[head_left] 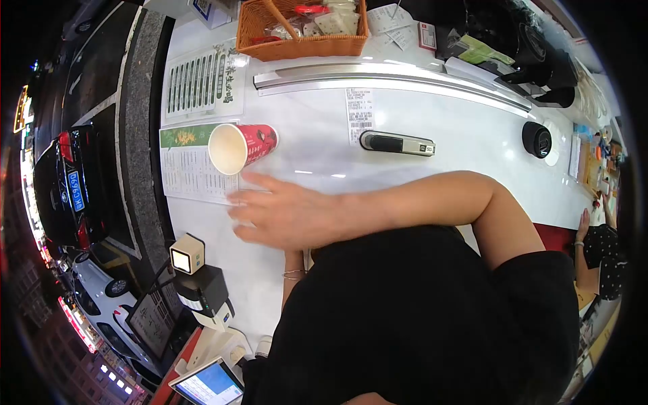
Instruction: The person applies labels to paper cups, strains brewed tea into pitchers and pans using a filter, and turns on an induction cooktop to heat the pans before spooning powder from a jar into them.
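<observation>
My right hand [287, 210] reaches across my body above the white counter [310, 145], palm down with its fingers spread and nothing in them. Just beyond its fingertips is a red-and-white paper cup [259, 143], its mouth towards the camera and its pale inside showing no contents. The cup overlaps a printed menu sheet [196, 172] with a green band. Of my left arm, only the braceleted wrist [293, 274] shows below the right hand; the left fingers are hidden. To the right lie a receipt [360, 111] and a black-and-silver stapler-like tool [398, 143].
A wicker basket [304, 48] of packets stands beyond a metal rail [391, 79]. A round black object [537, 139] sits far right. At lower left are a boxy scanner-like device [199, 283] and a lit screen [208, 385]. Another person's arm [583, 236] shows at right.
</observation>
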The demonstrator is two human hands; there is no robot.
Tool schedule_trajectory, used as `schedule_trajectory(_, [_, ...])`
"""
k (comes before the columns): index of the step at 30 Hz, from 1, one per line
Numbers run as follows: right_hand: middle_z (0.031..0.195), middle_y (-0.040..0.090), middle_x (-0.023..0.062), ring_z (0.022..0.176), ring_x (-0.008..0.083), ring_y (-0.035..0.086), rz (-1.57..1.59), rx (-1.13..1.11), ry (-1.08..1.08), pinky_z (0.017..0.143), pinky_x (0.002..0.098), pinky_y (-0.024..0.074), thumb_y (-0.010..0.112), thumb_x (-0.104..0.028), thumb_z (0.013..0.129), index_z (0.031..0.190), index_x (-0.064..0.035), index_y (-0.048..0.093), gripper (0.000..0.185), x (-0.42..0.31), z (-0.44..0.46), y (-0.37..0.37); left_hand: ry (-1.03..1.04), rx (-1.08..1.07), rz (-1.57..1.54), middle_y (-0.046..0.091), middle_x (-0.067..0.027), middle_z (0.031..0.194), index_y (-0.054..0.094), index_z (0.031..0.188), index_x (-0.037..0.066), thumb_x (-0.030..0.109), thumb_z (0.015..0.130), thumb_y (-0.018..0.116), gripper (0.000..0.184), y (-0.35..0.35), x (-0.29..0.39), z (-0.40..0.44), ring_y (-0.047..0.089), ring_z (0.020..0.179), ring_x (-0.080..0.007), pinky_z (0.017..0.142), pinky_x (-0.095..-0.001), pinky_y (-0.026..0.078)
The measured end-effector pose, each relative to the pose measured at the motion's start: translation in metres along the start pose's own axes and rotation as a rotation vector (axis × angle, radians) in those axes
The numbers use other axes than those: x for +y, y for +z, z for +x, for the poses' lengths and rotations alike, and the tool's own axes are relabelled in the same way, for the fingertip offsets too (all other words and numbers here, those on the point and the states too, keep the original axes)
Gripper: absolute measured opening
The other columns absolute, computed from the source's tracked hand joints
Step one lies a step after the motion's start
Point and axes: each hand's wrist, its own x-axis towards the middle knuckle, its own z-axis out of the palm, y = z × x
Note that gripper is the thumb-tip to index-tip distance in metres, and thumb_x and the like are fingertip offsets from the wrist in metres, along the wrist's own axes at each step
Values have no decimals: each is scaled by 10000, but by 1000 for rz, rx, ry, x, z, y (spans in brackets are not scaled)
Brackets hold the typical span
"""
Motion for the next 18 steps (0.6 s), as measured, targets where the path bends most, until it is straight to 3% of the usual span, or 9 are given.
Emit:
schedule_trajectory(1, [1042, 533, 147, 939, 266, 532, -1, 0, 2, 957, 464, 356, 581, -131, 694, 866, -59, 542, 191, -1, -10, -1, 36, 104, -113, 373, -204, 1284, 362, 1276, -26, 182, 890, 459, 449, -1, 4, -2, 305, 1244, -324, 1032, -424, 249])
schedule_trajectory(3, [1004, 551, 117, 852, 235, 541, 285, -289, 48, 846, 386, 436, 571, -144, 713, 868, -72, 541, 174, -2, -36, -1, 108, 311, -341, 359, -214, 1304, 364, 1275, -31, 185, 884, 472, 460, -5, 11, -6, 290, 1254, -342, 1036, -437, 238])
schedule_trajectory(5, [971, 571, 78, 796, 217, 531, 358, -444, 189, 753, 354, 460, 578, -140, 722, 844, -79, 537, 142, 4, -58, -15, 178, 515, -562, 344, -224, 1324, 365, 1273, -36, 187, 877, 484, 470, -10, 13, -9, 275, 1265, -360, 1039, -450, 227])
schedule_trajectory(7, [852, 596, 47, 764, 225, 550, 332, -541, 278, 706, 359, 469, 602, -137, 747, 832, -77, 558, 113, 11, -86, -17, 184, 493, -501, 341, -227, 1330, 356, 1277, -39, 174, 878, 483, 470, -17, 15, -9, 270, 1269, -363, 1039, -454, 226])
schedule_trajectory(13, [669, 577, 69, 627, 261, 573, 236, -189, 481, 572, 368, 472, 629, -157, 796, 820, -78, 627, 83, 17, -129, -50, 159, 447, -424, 311, -232, 1358, 324, 1298, -49, 158, 872, 484, 500, -20, 16, -10, 273, 1266, -370, 1053, -451, 198])
schedule_trajectory(18, [737, 623, 97, 648, 274, 596, -16, 2, 739, 571, 335, 476, 653, -126, 775, 842, -50, 651, 101, 41, -161, -99, 80, 462, -599, 303, -210, 1366, 305, 1312, -43, 140, 879, 467, 497, -21, 15, -5, 275, 1277, -326, 1061, -414, 205])
